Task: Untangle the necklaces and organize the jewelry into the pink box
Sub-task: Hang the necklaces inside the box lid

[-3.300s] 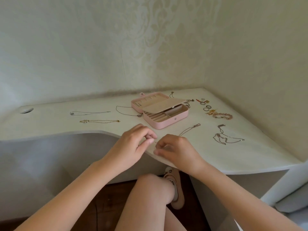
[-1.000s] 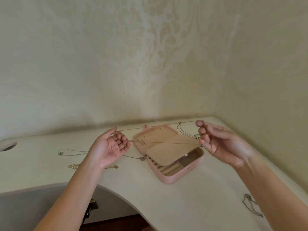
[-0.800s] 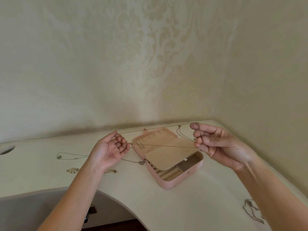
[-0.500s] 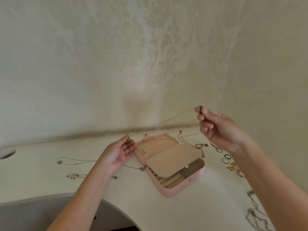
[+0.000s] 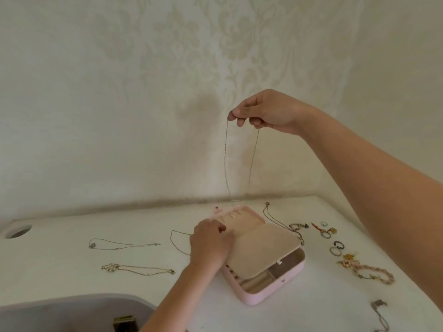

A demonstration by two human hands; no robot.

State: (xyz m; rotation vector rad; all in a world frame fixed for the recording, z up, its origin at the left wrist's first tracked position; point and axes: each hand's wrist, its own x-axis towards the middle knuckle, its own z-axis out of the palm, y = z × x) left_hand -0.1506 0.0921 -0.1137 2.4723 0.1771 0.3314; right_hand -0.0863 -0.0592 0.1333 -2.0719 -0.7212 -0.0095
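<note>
The right hand [image 5: 268, 111] pinches a necklace [image 5: 226, 159] dangling over the open pink box [image 5: 275, 291] by the table's [image 5: 72, 267] back edge. The left hand [image 5: 211, 243] rests on the lid, its grip unclear. Lowering slowly should prevent retangling.

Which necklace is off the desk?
The thin chain hanging in a loop from the right hand above the pink box; the other necklaces lie on the desk.

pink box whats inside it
Inside the pink box, beige ring rolls and a bare front compartment show. The beige inner flap covers the rest, and the left hand hides part of the lid.
</note>
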